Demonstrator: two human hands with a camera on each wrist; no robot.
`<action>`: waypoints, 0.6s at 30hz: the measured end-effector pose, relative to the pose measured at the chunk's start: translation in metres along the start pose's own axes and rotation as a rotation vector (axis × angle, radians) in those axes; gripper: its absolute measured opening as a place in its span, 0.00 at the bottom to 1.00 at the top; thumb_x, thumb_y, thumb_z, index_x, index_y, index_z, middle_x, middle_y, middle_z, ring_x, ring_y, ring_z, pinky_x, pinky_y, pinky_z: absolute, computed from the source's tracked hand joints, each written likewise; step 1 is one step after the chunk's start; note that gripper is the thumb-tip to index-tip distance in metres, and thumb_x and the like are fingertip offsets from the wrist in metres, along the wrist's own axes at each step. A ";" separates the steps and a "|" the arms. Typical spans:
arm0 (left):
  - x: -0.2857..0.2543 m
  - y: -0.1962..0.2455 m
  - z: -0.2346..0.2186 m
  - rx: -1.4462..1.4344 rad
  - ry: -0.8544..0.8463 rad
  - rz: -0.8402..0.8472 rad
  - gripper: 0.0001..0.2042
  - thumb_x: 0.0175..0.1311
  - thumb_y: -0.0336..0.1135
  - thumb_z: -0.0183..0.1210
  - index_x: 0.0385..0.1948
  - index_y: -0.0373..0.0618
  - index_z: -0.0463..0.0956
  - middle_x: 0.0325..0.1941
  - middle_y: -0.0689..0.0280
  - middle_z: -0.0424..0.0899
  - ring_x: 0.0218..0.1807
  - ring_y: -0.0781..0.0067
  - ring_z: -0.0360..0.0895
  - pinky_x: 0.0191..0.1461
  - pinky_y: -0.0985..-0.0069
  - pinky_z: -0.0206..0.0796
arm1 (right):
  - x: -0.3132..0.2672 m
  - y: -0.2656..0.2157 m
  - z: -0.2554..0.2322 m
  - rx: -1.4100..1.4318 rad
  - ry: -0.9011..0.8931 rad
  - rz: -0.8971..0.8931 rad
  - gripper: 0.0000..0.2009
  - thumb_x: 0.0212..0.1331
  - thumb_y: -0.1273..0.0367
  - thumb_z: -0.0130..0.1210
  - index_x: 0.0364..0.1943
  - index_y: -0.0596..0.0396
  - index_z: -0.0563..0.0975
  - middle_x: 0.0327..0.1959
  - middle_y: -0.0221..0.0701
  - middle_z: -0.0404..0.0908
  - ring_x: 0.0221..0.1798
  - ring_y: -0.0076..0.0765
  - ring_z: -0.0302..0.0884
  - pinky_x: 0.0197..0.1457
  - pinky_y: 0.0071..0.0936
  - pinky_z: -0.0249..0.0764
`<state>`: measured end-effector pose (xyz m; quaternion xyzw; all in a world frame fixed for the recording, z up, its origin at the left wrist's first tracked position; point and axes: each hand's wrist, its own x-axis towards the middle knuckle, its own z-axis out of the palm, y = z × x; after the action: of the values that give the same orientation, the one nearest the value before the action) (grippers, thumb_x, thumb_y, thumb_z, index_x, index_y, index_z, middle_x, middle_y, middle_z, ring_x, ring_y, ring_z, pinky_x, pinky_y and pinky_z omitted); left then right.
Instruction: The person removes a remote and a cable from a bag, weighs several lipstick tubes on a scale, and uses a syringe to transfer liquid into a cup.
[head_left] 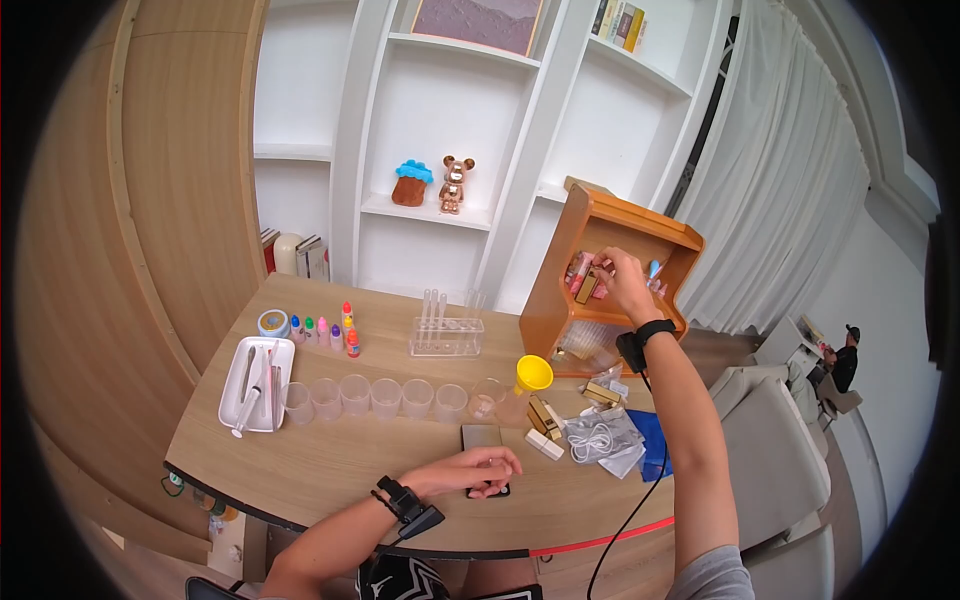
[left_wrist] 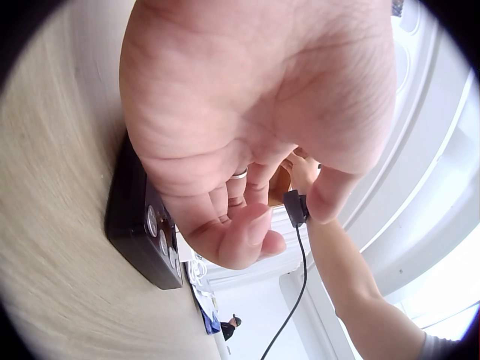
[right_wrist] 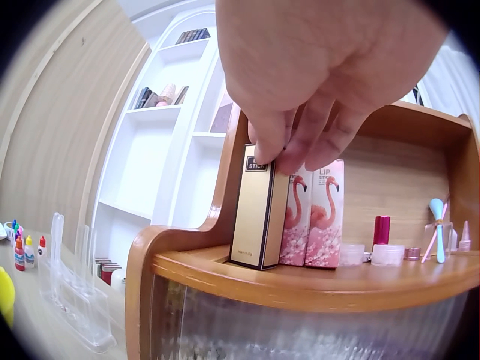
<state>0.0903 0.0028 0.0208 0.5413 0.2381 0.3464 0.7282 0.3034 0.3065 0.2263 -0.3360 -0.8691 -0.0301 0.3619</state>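
My right hand point(head_left: 626, 284) reaches into the open upper shelf of a wooden cabinet point(head_left: 552, 255). Its fingertips pinch the top of a gold lipstick box point(right_wrist: 259, 210), which stands upright at the shelf's left end. Right beside that box are two pink flamingo lipstick boxes point(right_wrist: 324, 217). My left hand point(head_left: 462, 473) is low over the front of the table, fingers loosely curled around nothing. Under and beside it lies a flat dark device point(head_left: 482, 436) with a grey top; the left wrist view shows round buttons on its black side point(left_wrist: 139, 225).
Clear cups point(head_left: 386, 397) line up across the table, with a yellow funnel point(head_left: 534, 373) at their right end. Behind them stands a test tube rack point(head_left: 446, 338). A white tray point(head_left: 232, 408) of tools is at left, near small colour bottles point(head_left: 323, 332). Bags and cable point(head_left: 592, 440) lie right.
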 end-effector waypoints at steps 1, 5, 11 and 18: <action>0.000 0.000 0.000 0.004 0.003 0.002 0.13 0.79 0.42 0.52 0.53 0.44 0.73 0.26 0.72 0.71 0.26 0.86 0.65 0.26 0.85 0.55 | 0.000 0.002 0.001 -0.002 0.009 -0.004 0.10 0.53 0.77 0.66 0.40 0.64 0.80 0.39 0.46 0.84 0.39 0.50 0.83 0.45 0.39 0.78; 0.000 0.000 0.000 0.013 -0.001 0.006 0.13 0.79 0.42 0.52 0.53 0.43 0.73 0.26 0.72 0.71 0.26 0.86 0.65 0.26 0.85 0.55 | -0.001 -0.001 0.007 0.015 0.061 0.050 0.10 0.54 0.74 0.67 0.38 0.63 0.79 0.37 0.45 0.82 0.37 0.50 0.82 0.45 0.41 0.78; 0.001 -0.002 -0.002 0.009 -0.013 0.011 0.13 0.79 0.43 0.52 0.53 0.43 0.73 0.26 0.72 0.71 0.26 0.86 0.65 0.26 0.85 0.55 | -0.007 -0.008 0.020 -0.052 0.183 0.115 0.11 0.55 0.71 0.67 0.37 0.62 0.78 0.37 0.45 0.80 0.39 0.53 0.81 0.46 0.45 0.77; 0.002 -0.006 -0.004 0.022 -0.026 0.013 0.14 0.79 0.43 0.52 0.53 0.42 0.73 0.26 0.72 0.71 0.26 0.86 0.65 0.26 0.85 0.55 | -0.007 -0.010 0.028 -0.071 0.218 0.205 0.11 0.53 0.71 0.65 0.37 0.63 0.78 0.39 0.48 0.81 0.44 0.58 0.81 0.49 0.46 0.77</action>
<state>0.0905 0.0061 0.0138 0.5554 0.2288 0.3414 0.7230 0.2838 0.3030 0.2031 -0.4300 -0.7843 -0.0599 0.4432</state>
